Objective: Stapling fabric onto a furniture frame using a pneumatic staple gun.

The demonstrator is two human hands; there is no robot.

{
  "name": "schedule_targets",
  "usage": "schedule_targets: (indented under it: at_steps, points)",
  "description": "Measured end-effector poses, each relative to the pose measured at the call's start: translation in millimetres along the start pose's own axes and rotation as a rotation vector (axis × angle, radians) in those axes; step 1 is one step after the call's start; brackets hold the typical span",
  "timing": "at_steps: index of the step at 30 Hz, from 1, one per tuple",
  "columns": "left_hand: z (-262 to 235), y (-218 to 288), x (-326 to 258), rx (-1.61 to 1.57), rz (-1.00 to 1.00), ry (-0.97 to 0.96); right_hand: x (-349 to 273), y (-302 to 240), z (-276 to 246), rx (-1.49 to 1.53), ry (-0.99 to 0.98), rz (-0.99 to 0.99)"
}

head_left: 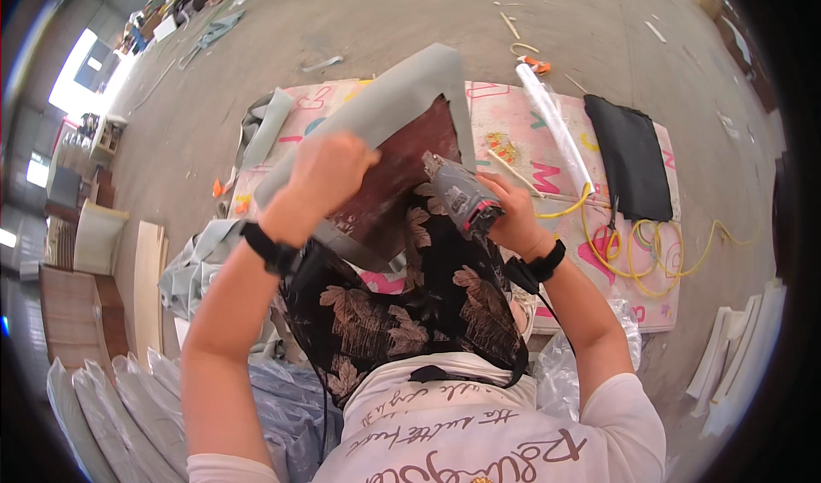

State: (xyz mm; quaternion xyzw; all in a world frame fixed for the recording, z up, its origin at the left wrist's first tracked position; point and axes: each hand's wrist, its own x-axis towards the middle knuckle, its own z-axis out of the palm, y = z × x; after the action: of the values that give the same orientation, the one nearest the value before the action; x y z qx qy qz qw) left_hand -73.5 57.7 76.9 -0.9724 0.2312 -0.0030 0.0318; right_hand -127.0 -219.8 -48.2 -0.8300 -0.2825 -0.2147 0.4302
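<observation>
Of the 2 hands, the left grip [329, 171] was over the left side of the panel [406, 154], its fingers curled; whether they pinched the grey cover [385, 90] could not be told. The panel lay ahead and left of the right grip [510, 218], with its long axis unclear. That right grip was wrapped around a grey power tool [460, 191], which slanted forward-left from it, nose over the dark red backing, contact uncertain.
</observation>
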Motion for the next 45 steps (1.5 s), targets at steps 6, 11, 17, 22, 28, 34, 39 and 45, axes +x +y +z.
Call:
schedule_targets:
  at_steps: [6,11,17,22,28,34,39,45]
  points:
    - [21,-30,146,-0.353,-0.145,0.152,-46,11,-18,0.037,0.027,0.144]
    - [36,-14,163,-0.326,-0.214,-0.021,-79,18,-22,0.067,0.040,0.291]
    - [12,36,143,-0.113,-0.226,-0.025,-40,22,-19,0.310,0.121,0.714]
    - [25,37,142,-0.015,-0.155,0.114,8,32,0,0.699,0.343,0.642]
    - [20,58,137,0.069,-0.179,0.097,28,43,20,0.719,0.428,0.495]
    - [26,59,139,0.136,-0.200,0.156,28,51,36,0.692,0.440,0.462]
    - [27,62,143,0.131,-0.206,0.137,29,57,41,0.625,0.490,0.436]
    - [21,59,141,0.123,-0.220,0.105,19,34,38,0.630,0.446,0.377]
